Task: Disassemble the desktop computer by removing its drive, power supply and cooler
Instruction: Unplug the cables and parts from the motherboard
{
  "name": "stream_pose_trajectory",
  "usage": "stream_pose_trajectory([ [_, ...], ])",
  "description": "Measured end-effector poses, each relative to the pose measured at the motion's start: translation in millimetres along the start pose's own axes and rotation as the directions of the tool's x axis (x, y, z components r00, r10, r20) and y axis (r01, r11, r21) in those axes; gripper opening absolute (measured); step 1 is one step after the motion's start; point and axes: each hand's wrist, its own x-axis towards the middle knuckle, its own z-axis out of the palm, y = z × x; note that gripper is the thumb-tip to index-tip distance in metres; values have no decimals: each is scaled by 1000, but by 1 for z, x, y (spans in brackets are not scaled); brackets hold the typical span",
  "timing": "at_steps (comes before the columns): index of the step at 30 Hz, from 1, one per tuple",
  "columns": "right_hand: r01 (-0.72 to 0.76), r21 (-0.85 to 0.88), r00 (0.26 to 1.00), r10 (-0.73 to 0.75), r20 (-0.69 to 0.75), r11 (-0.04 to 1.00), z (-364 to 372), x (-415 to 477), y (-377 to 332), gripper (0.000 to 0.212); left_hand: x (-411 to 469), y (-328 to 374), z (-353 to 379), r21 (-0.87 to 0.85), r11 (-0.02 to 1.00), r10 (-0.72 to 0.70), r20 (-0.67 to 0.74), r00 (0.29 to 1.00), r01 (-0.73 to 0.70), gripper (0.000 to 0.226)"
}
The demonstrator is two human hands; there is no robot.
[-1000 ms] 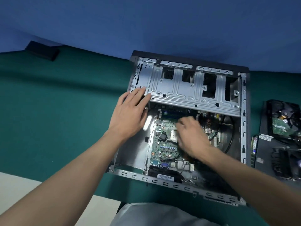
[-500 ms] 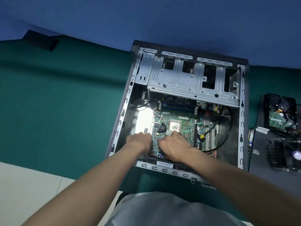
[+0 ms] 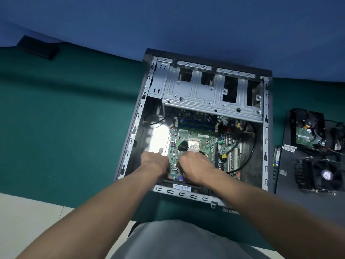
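The computer case (image 3: 134,128) lies flat on the green table (image 3: 65,118) with its open side up. Inside it you can see a big green board (image 3: 202,136) with a shiny square chip (image 3: 194,144) in the middle. A grey metal cage (image 3: 205,98) sits across the far end of the case. A black cable (image 3: 252,146) loops down the right side of the board.

Both hands reach into the near end of the case. The left hand (image 3: 155,163) is by the near left corner of the green board, with its fingers bent down. The right hand (image 3: 194,169) is just beside it, on the near edge of the board, and its fingers are bent down too. The fingertips are hidden (the backs of the hands cover them), so I cannot tell if either hand is gripping anything.

The drive (image 3: 306,128) is out of the case. It lies to the right on a dark sheet (image 3: 287,184), well apart from the hands. The cooler (image 3: 321,174), with its round fan, lies on the same sheet, nearer to the person than the drive.

A small black box (image 3: 39,47) sits far off at the back left of the table.
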Motion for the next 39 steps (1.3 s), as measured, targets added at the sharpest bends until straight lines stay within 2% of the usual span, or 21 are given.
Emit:
stream_pose_trajectory([
  [4,0,90,998,5,-58,996,-1,-13,8,20,-3,-5,0,-88,993,74,-43,996,-77,29],
  [6,-7,84,967,28,-251,996,-7,-25,14,25,-3,-5,0,-223,964,128,-91,988,-146,25],
  [8,-37,101,893,78,-442,994,-19,-39,19,31,-6,-3,-4,-344,919,153,-140,978,-193,26],
  [11,-33,238,804,167,-570,971,-35,-61,29,27,-11,6,-15,-295,921,202,-193,960,-253,27],
  [13,30,392,733,247,-634,919,-41,-77,40,20,-13,16,-21,-295,929,175,-183,967,-223,28],
  [15,130,548,633,357,-687,826,-45,-96,54,16,-16,26,-23,-282,945,121,-175,977,-167,28],
  [18,209,610,449,479,-754,764,-45,-125,78,12,-20,37,-26,-214,972,64,-175,983,-101,31],
  [21,212,638,352,552,-756,740,-37,-148,103,9,-21,40,-33,-278,958,39,-102,994,-66,34],
  [24,195,692,284,635,-718,695,-16,-157,129,9,-20,44,-34,-308,948,63,-52,997,-76,34],
  [27,115,779,279,733,-620,616,15,-150,157,8,-19,44,-32,-294,953,66,-43,997,-76,34],
  [29,101,876,281,831,-481,473,38,-142,173,9,-20,44,-32,-270,961,57,-39,998,-66,35],
  [31,184,952,276,917,-287,243,57,-137,183,9,-22,46,-32,-267,961,62,-22,998,-66,32],
  [33,286,958,274,959,-76,-5,74,-133,186,9,-24,47,-30,-273,960,68,-3,998,-66,32],
  [35,269,948,253,962,103,-172,86,-132,186,6,-24,48,-29,-265,962,76,4,997,-72,31],
  [37,105,966,190,959,212,-234,88,-135,184,10,-24,48,-29,-265,962,74,6,997,-69,29],
  [39,-30,971,112,964,240,-238,82,-139,179,19,-24,47,-29,-276,959,68,-4,998,-66,30],
])
